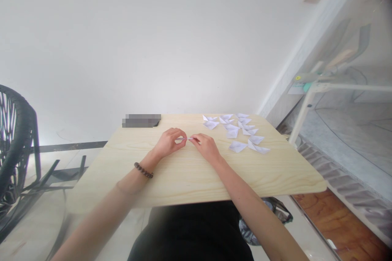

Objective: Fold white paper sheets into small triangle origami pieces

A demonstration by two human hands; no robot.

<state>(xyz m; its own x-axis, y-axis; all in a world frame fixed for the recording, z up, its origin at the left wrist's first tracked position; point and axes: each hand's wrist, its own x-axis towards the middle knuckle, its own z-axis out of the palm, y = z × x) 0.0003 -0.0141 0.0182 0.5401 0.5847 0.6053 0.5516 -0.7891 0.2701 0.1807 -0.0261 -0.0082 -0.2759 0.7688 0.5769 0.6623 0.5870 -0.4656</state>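
Note:
Between my two hands, over the middle of the table, is a small folded piece of white paper (181, 139), seen almost edge-on. My left hand (170, 142), with a dark bead bracelet on its wrist, pinches its left part between thumb and fingers. From the other side my right hand (204, 145) grips the right end with thumb and forefinger. The exact folds are too small to make out. To the right of my hands lie several folded white paper pieces (232, 131), boat-like in shape, in loose rows.
The pale wooden table (190, 175) has rounded corners and stands against a white wall. A blurred dark object (141, 120) lies at its back left. A black woven chair (18, 147) is at the left. A white frame (301, 118) and a bed stand at the right.

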